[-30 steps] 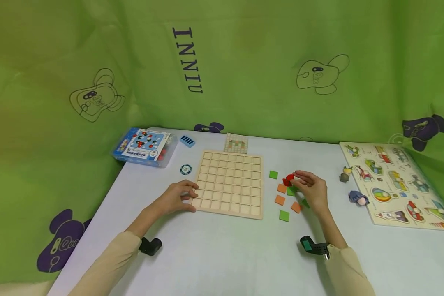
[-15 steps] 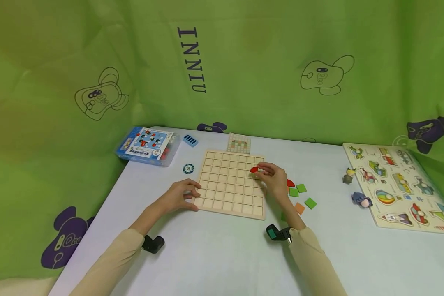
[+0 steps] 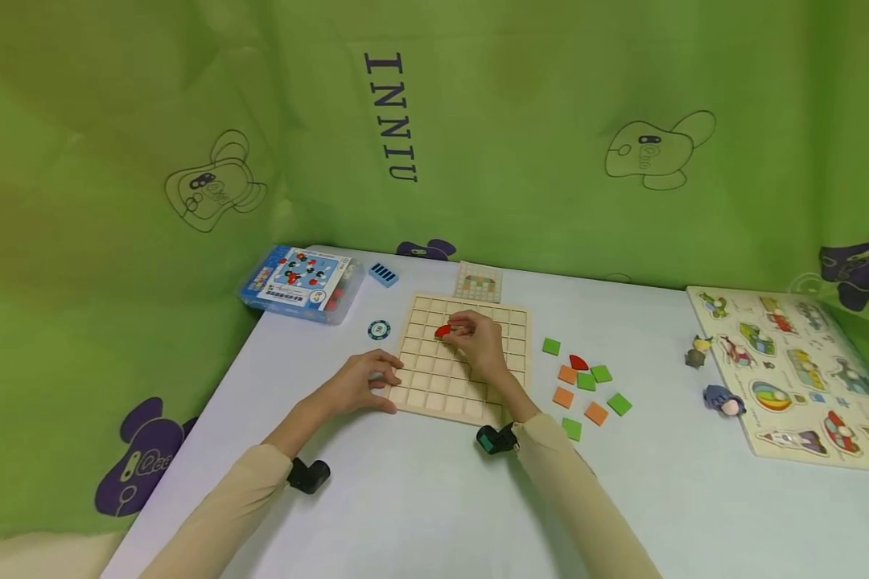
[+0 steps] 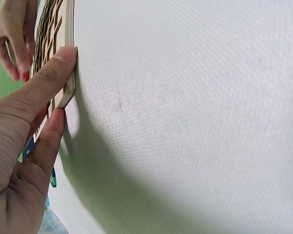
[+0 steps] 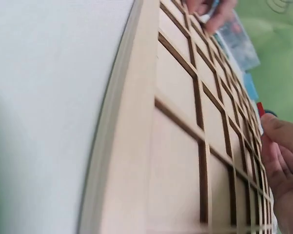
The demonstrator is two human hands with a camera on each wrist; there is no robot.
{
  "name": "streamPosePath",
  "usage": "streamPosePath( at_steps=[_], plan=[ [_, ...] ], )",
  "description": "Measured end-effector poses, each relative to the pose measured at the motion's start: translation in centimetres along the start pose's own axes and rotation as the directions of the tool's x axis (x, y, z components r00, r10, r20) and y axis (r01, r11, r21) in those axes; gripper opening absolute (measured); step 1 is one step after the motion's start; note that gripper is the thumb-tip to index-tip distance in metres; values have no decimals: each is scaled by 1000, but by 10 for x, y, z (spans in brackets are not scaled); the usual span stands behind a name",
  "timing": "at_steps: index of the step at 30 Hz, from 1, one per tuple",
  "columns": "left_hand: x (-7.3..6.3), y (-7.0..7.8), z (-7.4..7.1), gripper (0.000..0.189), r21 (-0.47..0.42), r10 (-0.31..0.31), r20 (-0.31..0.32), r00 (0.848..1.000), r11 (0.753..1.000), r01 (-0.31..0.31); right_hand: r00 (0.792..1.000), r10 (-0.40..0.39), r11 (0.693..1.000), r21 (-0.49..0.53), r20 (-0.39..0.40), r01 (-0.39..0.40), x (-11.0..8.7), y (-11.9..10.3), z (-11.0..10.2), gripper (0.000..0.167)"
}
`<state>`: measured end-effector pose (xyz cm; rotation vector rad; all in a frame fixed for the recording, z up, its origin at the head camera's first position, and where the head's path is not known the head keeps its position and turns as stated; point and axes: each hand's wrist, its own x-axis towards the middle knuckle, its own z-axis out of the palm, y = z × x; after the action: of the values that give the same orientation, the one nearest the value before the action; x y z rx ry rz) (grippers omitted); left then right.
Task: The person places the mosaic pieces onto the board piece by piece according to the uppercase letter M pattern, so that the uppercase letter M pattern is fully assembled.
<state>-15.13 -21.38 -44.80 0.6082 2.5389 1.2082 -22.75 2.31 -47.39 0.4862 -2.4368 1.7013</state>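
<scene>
head view: wooden grid board (image 3: pixel 428 383) flat on the tabletop (image 3: pixel 413 507), no piece set in any cell that shows. right hand (image 3: pixel 480 342) over the board, grip pinching a red quarter-circle piece (image 3: pixel 442 331); whether it touches the wood, cannot tell. cells under the right hand hidden. loose to the board's right: second red quarter-circle piece (image 3: pixel 578 363), five green square tiles (image 3: pixel 619 404), three orange square tiles (image 3: pixel 596 413). work looks barely begun: one piece over the board, nine lying off it. printed pattern card (image 3: pixel 479 283) just past the far edge, untouched.

left wrist view: left hand (image 4: pixel 12 141) at the board's near left corner, thumb on one edge, fingers against the adjoining one; grip pinching the corner, apparently to steady it. red sliver at the right hand's fingertips.

right wrist view: nearest cells bare of tiles. red piece seen edge-on in the pinch, seemingly not yet seated; its seating and the nine loose pieces look left to do.
</scene>
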Motion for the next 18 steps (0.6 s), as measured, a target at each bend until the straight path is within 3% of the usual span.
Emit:
streamPosePath(
  at_steps=[10,18],
  plan=[
    [0,-1,0,25,-18,6,-3,1000,1000,-6,1000,16,999,-31,26,-16,7,-5,19,30],
    [2,-1,1,26,7,5,-9,1000,1000,-5,998,37,999,-17,41,-37,9,-3,14,35]
  ],
)
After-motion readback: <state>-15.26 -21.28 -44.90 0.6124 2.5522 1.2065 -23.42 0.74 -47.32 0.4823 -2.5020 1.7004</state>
